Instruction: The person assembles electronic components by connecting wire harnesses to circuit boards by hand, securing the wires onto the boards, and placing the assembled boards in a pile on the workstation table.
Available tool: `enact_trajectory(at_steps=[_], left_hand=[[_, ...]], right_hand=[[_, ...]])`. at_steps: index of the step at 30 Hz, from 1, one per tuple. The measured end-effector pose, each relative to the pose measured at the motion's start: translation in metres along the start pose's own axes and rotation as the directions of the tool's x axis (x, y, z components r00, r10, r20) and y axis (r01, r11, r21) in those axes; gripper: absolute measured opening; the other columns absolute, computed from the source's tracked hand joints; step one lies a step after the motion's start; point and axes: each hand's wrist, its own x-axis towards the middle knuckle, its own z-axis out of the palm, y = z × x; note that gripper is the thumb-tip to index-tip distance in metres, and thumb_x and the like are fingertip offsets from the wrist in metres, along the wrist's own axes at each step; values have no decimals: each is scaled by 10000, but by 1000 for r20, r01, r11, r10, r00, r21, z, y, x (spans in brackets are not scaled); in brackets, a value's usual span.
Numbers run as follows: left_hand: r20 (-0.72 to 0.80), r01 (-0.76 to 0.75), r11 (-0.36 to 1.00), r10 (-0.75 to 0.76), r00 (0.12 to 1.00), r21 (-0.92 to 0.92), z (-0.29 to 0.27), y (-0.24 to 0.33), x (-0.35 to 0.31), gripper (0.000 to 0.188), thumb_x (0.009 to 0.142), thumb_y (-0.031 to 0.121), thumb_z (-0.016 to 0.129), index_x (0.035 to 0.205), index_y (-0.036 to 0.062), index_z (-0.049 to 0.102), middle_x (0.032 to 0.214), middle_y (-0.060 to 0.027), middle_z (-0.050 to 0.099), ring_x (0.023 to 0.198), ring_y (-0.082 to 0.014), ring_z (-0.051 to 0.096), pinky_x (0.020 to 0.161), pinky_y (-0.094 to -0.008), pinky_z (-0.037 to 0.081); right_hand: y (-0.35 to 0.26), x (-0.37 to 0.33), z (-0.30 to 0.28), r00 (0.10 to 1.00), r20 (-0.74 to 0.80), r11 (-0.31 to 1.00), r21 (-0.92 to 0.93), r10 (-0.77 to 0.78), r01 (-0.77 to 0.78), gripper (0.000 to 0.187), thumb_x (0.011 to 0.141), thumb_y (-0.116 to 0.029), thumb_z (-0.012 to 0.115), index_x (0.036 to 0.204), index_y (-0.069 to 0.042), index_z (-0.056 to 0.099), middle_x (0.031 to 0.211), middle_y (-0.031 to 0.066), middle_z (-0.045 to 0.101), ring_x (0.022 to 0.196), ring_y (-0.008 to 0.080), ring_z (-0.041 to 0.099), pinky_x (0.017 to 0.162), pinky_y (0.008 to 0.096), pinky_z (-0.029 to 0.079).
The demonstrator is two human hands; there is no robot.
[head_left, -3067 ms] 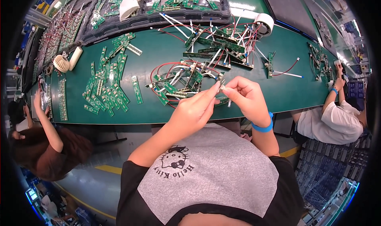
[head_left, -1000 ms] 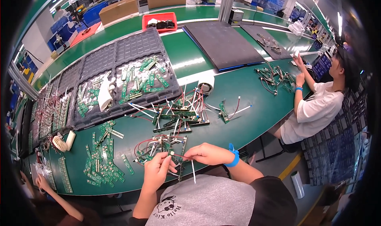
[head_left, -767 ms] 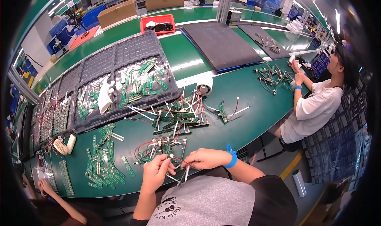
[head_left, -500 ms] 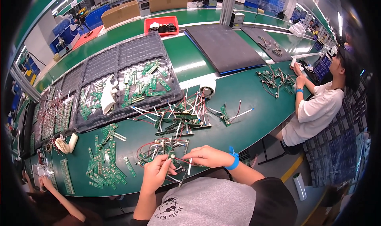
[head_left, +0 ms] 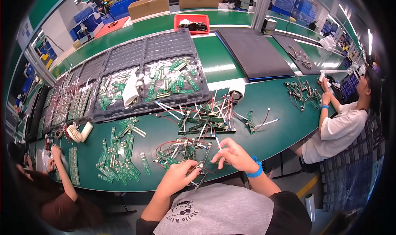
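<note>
In front of my torso, my left hand (head_left: 178,178) pinches a narrow green circuit board (head_left: 201,166) at its white connector, between thumb and index finger. Dark red wires run from that board toward the right. My right hand (head_left: 236,157), with a blue band on its wrist, is closed around a white flat cable (head_left: 218,141) whose blue tip points up and away. Just beyond both hands lies a tangle of wired circuit boards (head_left: 183,149). A bigger heap of wired boards (head_left: 208,118) sits behind it.
Loose green boards (head_left: 119,156) are piled at left. Black trays (head_left: 165,49) hold more boards and a white cloth (head_left: 131,88). A small white fan (head_left: 236,92) stands behind the heap. Co-workers sit at right (head_left: 336,129) and left (head_left: 62,193). A red bin (head_left: 192,18) is at the back.
My right hand has lifted and turned, and the white cable now points upward from its fingers. My left hand keeps its pinch on the board. The whole view has shifted slightly.
</note>
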Motion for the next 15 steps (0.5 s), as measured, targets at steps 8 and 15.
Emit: enact_trajectory(at_steps=[8, 15], left_hand=[[-33, -154, 959, 166, 986, 240, -4, 16, 2, 109, 726, 112, 639, 792, 42, 586, 689, -81, 555, 568, -232, 556, 499, -327, 439], [-87, -52, 996, 59, 994, 72, 2, 18, -9, 196, 761, 96, 616, 924, 46, 519, 570, -76, 574, 502, -177, 593, 470, -280, 452]], right_hand=[[-8, -3, 3, 983, -154, 984, 125, -104, 124, 80, 840, -50, 553, 846, 25, 527, 839, 139, 640, 580, 104, 567, 545, 218, 463], [-8, -14, 8, 986, -157, 995, 73, -56, 68, 114, 825, -79, 592, 876, 22, 588, 737, 32, 593, 651, 65, 536, 591, 195, 434]])
